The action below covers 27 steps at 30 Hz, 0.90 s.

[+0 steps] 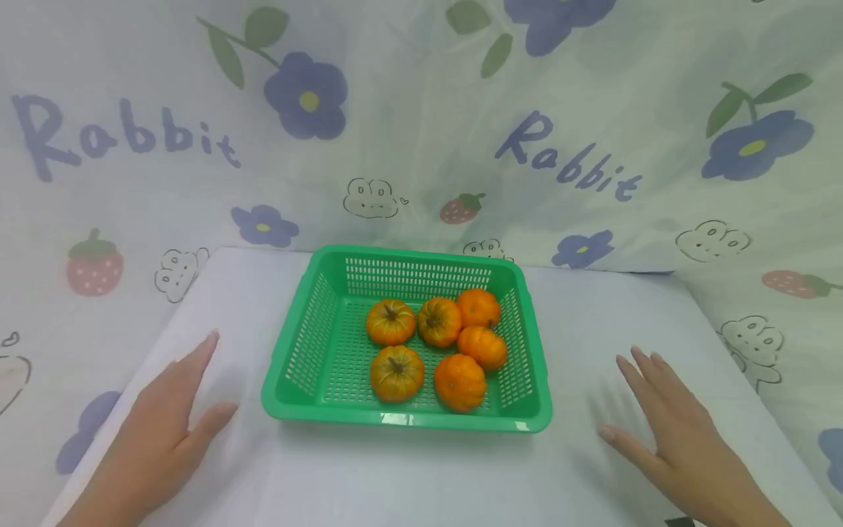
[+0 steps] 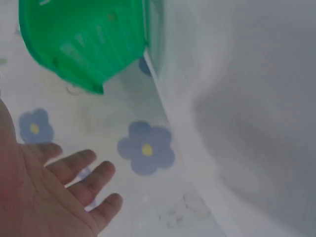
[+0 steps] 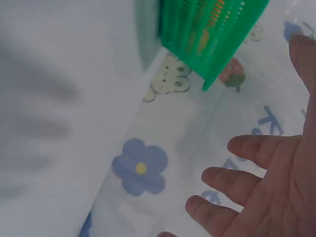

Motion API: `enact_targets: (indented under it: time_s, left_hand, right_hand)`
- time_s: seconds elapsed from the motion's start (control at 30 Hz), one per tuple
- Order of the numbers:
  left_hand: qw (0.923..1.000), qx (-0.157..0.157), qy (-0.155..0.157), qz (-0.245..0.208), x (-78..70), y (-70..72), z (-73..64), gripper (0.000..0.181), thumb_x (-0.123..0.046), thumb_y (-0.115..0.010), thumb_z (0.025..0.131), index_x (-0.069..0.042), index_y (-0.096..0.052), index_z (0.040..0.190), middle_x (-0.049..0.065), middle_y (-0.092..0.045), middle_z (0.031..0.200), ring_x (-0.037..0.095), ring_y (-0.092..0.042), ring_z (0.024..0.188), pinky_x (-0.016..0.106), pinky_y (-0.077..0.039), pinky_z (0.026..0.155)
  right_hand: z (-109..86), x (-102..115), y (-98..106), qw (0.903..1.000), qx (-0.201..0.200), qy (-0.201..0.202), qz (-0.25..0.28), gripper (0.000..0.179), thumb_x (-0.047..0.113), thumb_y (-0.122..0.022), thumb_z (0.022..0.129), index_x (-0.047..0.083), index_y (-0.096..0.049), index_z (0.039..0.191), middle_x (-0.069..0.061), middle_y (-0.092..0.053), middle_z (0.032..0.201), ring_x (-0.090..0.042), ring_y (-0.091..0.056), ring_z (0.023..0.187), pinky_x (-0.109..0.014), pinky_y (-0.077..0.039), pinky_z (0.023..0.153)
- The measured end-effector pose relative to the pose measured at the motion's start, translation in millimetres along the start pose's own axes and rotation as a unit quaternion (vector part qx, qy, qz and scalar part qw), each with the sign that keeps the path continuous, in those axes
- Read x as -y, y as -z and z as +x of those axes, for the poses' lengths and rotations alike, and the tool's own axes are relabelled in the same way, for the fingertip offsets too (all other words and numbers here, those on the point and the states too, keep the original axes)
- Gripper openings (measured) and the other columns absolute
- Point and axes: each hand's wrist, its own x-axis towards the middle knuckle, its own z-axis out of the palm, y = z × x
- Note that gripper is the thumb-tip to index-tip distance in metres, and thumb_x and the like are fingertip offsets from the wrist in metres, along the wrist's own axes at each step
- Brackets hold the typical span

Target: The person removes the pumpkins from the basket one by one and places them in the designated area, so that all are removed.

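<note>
A green plastic basket [image 1: 407, 419] with slotted walls sits in the middle of the white table. Several small orange pumpkins lie inside it, mostly toward its right half; one pumpkin [image 1: 459, 383] is at the front right and a greener-tinged pumpkin [image 1: 391, 322] at the back left. To the basket's left, my left hand [image 1: 161, 428] is apart from it, fingers extended and thumb spread, holding nothing. On the other side, my right hand [image 1: 678, 435] is likewise apart from the basket, its fingers straight and spread. Both wrist views show bare palms, with the basket's side [image 2: 94, 49] beyond.
The white tabletop [image 1: 408, 483] extends around the basket on every side. Behind and beside it hangs a pale cloth [image 1: 408, 88] printed with flowers, rabbits, strawberries and lettering. A small dark object [image 1: 680, 522] shows at the bottom edge beside the right wrist.
</note>
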Motion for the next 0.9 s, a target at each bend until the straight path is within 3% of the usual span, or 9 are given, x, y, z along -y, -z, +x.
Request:
enact_targets:
  time_s: [0.1,0.17,0.23,0.37,0.53,0.73,0.9]
  left_hand:
    - [0.996,0.025,0.062,-0.059,-16.9,-6.4,9.1,0.073,-0.032,-0.06,0.108,-0.018,-0.021,0.168,0.018,-0.042,0.161,0.049,-0.04,0.143,0.062,-0.023,0.119]
    - [0.9889,0.048,0.105,-0.094,-28.2,-9.6,16.3,0.069,-0.041,-0.056,0.109,-0.018,-0.025,0.167,0.016,-0.048,0.157,0.048,-0.047,0.138,0.069,-0.036,0.107]
    - [0.9802,0.069,0.137,-0.125,-37.5,-13.3,23.8,0.069,-0.048,-0.055,0.109,-0.018,-0.029,0.165,0.014,-0.053,0.152,0.046,-0.055,0.132,0.068,-0.045,0.097]
    - [0.9668,0.101,0.179,-0.152,-49.8,-22.7,35.0,0.074,-0.058,-0.052,0.107,-0.015,-0.03,0.164,0.02,-0.057,0.146,0.045,-0.06,0.125,0.062,-0.053,0.093]
    - [0.9621,0.107,0.188,-0.166,-52.0,-33.1,38.1,0.077,-0.054,-0.049,0.109,-0.008,-0.024,0.164,0.029,-0.052,0.148,0.05,-0.058,0.126,0.061,-0.054,0.092]
    - [0.9569,0.106,0.17,-0.211,-54.9,-39.9,44.1,0.07,-0.037,-0.046,0.113,-0.002,-0.015,0.165,0.029,-0.032,0.163,0.051,-0.036,0.146,0.069,-0.037,0.108]
    - [0.9471,0.111,0.164,-0.253,-57.2,-41.2,47.6,0.079,-0.021,-0.049,0.111,-0.017,0.004,0.169,0.024,-0.013,0.171,0.05,-0.017,0.153,0.072,-0.023,0.114]
  right_hand:
    - [10.5,11.9,3.3,0.9999,0.013,-0.007,0.008,0.094,0.047,-0.077,0.095,0.016,-0.026,0.167,-0.014,-0.022,0.171,-0.037,-0.015,0.157,-0.057,-0.01,0.125]
    - [18.5,21.5,6.2,0.9997,0.018,-0.009,0.012,0.093,0.049,-0.076,0.095,0.018,-0.026,0.167,-0.012,-0.023,0.17,-0.038,-0.022,0.154,-0.064,-0.023,0.119]
    - [26.5,30.6,8.9,0.9996,0.021,-0.005,0.017,0.092,0.052,-0.075,0.095,0.02,-0.028,0.167,-0.009,-0.025,0.17,-0.037,-0.027,0.152,-0.066,-0.034,0.112]
    - [41.3,49.0,11.5,0.999,0.03,0.023,0.023,0.09,0.057,-0.072,0.095,0.023,-0.028,0.167,-0.004,-0.026,0.17,-0.035,-0.033,0.149,-0.066,-0.044,0.103]
    - [59.0,68.4,8.5,0.9957,0.033,0.083,0.023,0.089,0.057,-0.073,0.095,0.023,-0.031,0.166,-0.002,-0.027,0.17,-0.03,-0.036,0.149,-0.059,-0.046,0.106]
    - [77.4,84.6,0.8,0.9874,0.025,0.15,0.043,0.084,0.05,-0.076,0.095,0.019,-0.038,0.162,0.0,-0.031,0.168,-0.026,-0.04,0.148,-0.051,-0.049,0.104]
    - [92.2,94.8,-12.0,0.9781,0.039,0.177,0.102,0.076,0.047,-0.075,0.097,0.018,-0.043,0.16,0.002,-0.036,0.166,-0.025,-0.045,0.145,-0.051,-0.048,0.106]
